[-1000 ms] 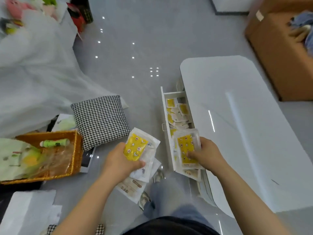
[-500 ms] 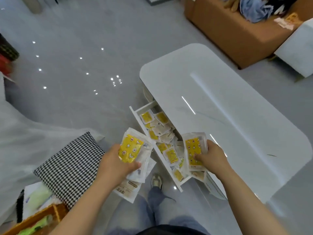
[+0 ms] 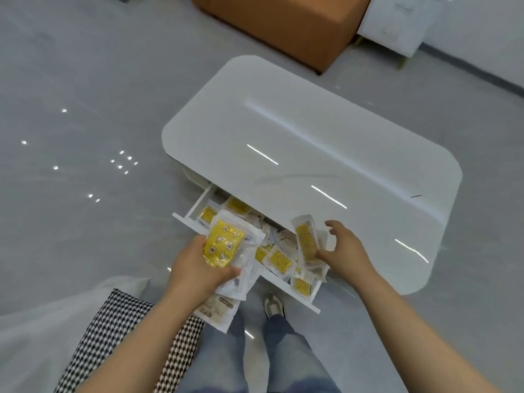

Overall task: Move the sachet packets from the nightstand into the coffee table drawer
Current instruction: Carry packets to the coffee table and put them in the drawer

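Observation:
The white coffee table (image 3: 326, 143) has its drawer (image 3: 283, 285) pulled out toward me, and several yellow-and-clear sachet packets (image 3: 276, 259) lie heaped inside. My left hand (image 3: 195, 270) grips a stack of sachet packets (image 3: 226, 251) just over the drawer's front left edge; the top one is yellow with stars and moons. My right hand (image 3: 344, 249) is over the drawer's right part, thumb and fingers pinching one yellow sachet (image 3: 306, 239) that stands on edge above the heap, the other fingers spread.
A black-and-white houndstooth cushion (image 3: 119, 344) lies at the lower left on a white sheet (image 3: 42, 321). An orange-brown ottoman (image 3: 283, 21) and a white cabinet (image 3: 397, 21) stand beyond the table. My legs and one shoe (image 3: 273, 304) are below the drawer front.
The view has swung right and closer to the table. My right hand has lowered its sachet toward the heap and tipped it on edge. My left hand has moved nearer the drawer.

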Tool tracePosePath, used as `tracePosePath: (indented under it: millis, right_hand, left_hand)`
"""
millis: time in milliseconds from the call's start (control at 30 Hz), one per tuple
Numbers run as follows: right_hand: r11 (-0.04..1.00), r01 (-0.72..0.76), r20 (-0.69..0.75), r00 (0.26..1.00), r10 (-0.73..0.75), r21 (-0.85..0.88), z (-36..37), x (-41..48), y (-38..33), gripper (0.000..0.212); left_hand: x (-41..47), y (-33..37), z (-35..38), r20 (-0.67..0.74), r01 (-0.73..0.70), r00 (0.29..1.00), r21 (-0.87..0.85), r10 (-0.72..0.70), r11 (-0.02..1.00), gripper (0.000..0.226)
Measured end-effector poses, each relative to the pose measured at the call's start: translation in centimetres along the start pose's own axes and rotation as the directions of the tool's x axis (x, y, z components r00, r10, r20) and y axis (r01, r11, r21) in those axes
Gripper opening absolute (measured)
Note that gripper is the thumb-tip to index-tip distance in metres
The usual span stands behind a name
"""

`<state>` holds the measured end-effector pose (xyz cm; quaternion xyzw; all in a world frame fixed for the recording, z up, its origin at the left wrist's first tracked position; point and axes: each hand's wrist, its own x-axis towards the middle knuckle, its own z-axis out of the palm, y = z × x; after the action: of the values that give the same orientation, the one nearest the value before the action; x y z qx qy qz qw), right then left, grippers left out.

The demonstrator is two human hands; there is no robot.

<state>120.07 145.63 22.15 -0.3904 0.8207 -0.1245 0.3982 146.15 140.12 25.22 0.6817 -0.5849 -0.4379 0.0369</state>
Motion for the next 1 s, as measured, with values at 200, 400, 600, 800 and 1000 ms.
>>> tracePosePath:
  millis: [200,400,600,800,1000]
  right_hand:
    - [0.993,-0.113,0.005,0.994,0.113,-0.026,2.4,0.1,-0.1,0.062]
    - [0.986,-0.149,-0.043,0.988,0.146,-0.077,4.2,-0.8,-0.7,0.038]
    - [0.986,-0.132,-0.014,0.991,0.131,-0.107,5.4,-1.3,-2.1,0.035]
    - [0.985,-0.163,-0.005,0.987,0.163,-0.054,6.3,-0.9,-2.9,0.034]
    - [0.979,-0.195,0.013,0.980,0.196,-0.050,7.1,0.6,-3.2,0.035]
  left_hand:
    - [5.2,-0.1,-1.1,0.131,-0.060,0.991,0.144,0.041,0.988,0.053]
    - [9.2,-0.3,-1.6,0.232,-0.103,0.971,0.216,0.051,0.971,0.052]
    - [13.8,0.0,-0.8,0.389,-0.173,0.921,0.433,-0.010,0.885,0.060]
    - [18.1,-0.6,-0.3,0.382,0.036,0.907,0.342,-0.174,0.939,0.073]
    - [22.4,-0.7,0.0,0.360,0.116,0.911,0.250,-0.203,0.961,0.050]
